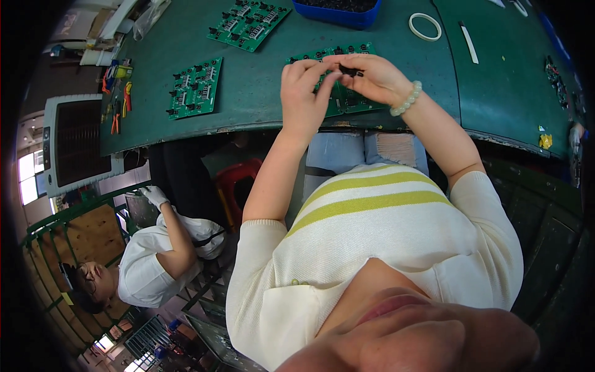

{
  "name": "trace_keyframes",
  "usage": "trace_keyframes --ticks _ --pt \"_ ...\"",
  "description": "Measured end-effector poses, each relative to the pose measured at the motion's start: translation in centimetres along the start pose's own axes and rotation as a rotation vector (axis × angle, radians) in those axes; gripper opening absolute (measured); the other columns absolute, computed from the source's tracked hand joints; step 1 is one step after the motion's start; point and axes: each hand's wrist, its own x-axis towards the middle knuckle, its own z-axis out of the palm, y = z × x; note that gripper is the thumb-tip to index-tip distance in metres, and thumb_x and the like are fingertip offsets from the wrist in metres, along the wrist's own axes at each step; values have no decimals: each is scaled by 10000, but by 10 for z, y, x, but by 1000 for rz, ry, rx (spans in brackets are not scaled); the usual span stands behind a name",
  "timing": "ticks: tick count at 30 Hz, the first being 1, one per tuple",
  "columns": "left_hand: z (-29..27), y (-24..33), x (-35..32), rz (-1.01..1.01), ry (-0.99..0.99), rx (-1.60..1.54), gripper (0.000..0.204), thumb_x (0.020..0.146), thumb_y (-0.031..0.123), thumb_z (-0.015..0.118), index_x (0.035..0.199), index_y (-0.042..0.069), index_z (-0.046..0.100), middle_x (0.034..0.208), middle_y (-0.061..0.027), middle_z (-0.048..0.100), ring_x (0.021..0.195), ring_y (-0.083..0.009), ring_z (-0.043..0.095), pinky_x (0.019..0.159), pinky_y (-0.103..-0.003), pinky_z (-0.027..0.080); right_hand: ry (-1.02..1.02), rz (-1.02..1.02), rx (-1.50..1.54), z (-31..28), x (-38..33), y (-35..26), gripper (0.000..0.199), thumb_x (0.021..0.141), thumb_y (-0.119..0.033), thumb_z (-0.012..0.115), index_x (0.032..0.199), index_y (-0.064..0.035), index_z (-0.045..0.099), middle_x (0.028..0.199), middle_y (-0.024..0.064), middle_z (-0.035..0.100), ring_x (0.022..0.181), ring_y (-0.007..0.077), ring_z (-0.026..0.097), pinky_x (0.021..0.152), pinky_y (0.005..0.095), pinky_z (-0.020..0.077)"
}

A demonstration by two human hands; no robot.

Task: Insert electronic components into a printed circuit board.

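Note:
My right hand (377, 79), with a beaded bracelet on its wrist, cups several small black parts (351, 71) in its curled fingers. My left hand (302, 93) meets it from the left, thumb and fingertips pinched at the edge of those parts. What exactly the left fingertips grip is too small to make out. Both hands are above green circuit boards (354, 102) set with black components, and they partly cover them. Beyond my hands stands a blue bin (347, 20) filled with small black pieces.
More populated circuit boards lie at the left (196, 88) and far left (249, 23) on the green table (260, 87). A tape roll (425, 27) and a white strip (469, 42) are at right. Pliers (116, 116) lie near the left edge. A co-worker (155, 260) wearing a white glove is at left.

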Motion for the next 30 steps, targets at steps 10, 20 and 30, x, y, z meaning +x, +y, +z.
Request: trace_keyframes --ticks 10,20,30 --pt "37 -4 -8 -802 346 -1238 361 963 285 376 1164 0 468 1133 -101 508 1044 -208 492 935 -340 386 159 -303 360 27 11 28 238 957 -107 390 1121 53 453 1018 152 524 1028 283 527 906 379 452" --pt "50 4 1 -1249 499 -1628 328 963 199 258 1035 -11 499 1079 -122 530 1020 -222 499 940 -358 406 52 -591 -61 37 11 36 268 961 -178 416 1143 1 498 838 34 521 771 132 525 731 265 448" --pt "-8 -52 -8 -1117 265 -1701 160 927 108 473 1048 3 475 865 -94 532 655 -127 464 481 -208 350 146 -326 24 -22 -5 -18 263 905 -263 554 917 -3 515 707 -4 416 566 53 352 441 171 264"
